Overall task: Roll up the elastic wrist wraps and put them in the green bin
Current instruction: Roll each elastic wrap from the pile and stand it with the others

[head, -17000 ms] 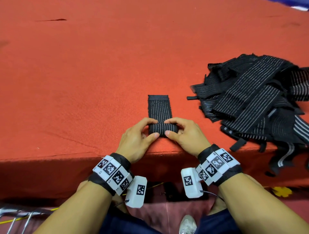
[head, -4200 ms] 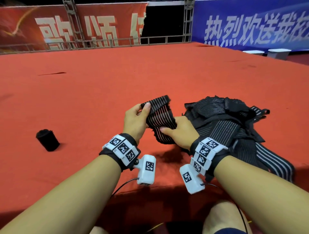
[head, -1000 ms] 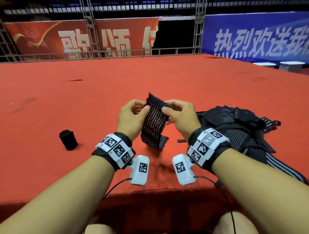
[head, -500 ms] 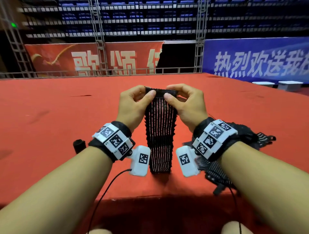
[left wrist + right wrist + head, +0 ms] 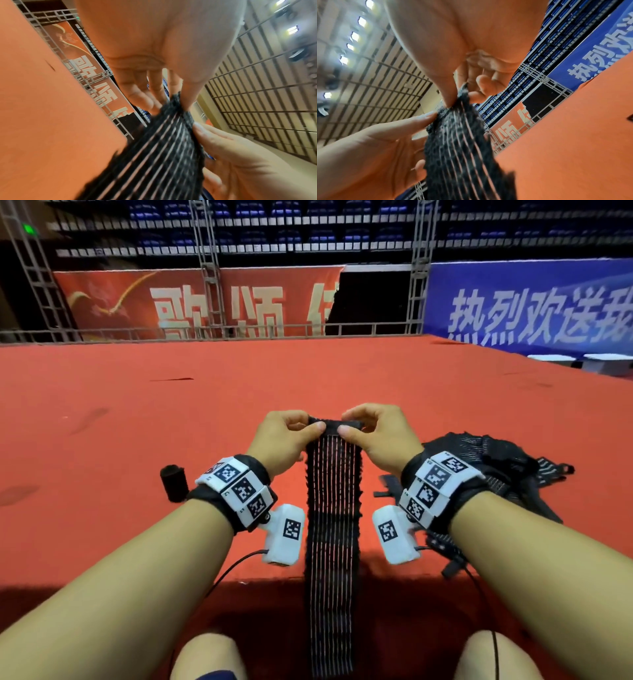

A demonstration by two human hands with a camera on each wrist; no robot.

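— While the wrist wrap hangs full length, where exactly is it held?

— By its top edge only. The left hand pinches 1 corner between thumb and fingers, and the right hand pinches the other, the 2 hands close together with the band's width between them. The rest drops straight down past the front edge of the red carpeted platform, between the person's knees.

— Why hold it up like that?

— Most likely to let its own weight pull it flat and untwisted, so a roll can start square from one end. Both wrist views show the ribbed black elastic with pale lines fanning out from the fingertips, taut near the grip.

— And the others?

— A loose pile of unrolled wraps lies on the platform just right of the right wrist. 1 rolled wrap stands on end to the left, well apart from the pile.

— The green bin?

— Not visible in any view, so the rolled one is evidently not yet put away. By this reading the task is early: 1 rolled, many left.
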